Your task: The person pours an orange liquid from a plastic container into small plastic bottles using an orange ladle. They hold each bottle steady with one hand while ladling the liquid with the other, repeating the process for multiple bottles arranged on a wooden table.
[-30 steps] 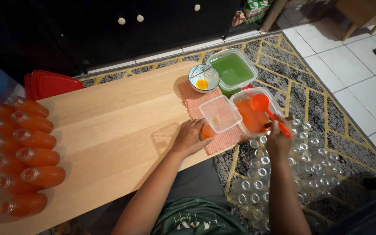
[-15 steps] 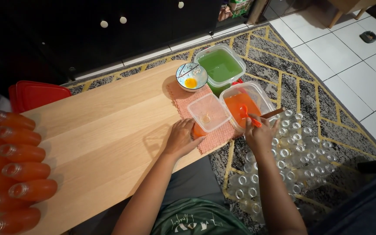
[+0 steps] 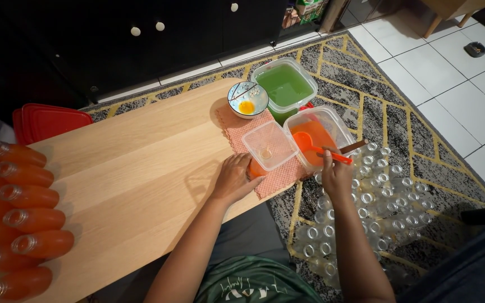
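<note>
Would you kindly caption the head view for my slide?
Right hand dips an orange ladle into orange liquid; left hand steadies an orange bottle.

A green and white carton (image 3: 309, 8) stands on the floor at the very top of the view, just past the dark cupboard; only part of it shows. Filled orange bottles (image 3: 15, 219) lie in a row at the left end of the table (image 3: 130, 168), and they have no labels. Clear empty bottles (image 3: 366, 207) lie packed together on the rug to the right, also plain.
</note>
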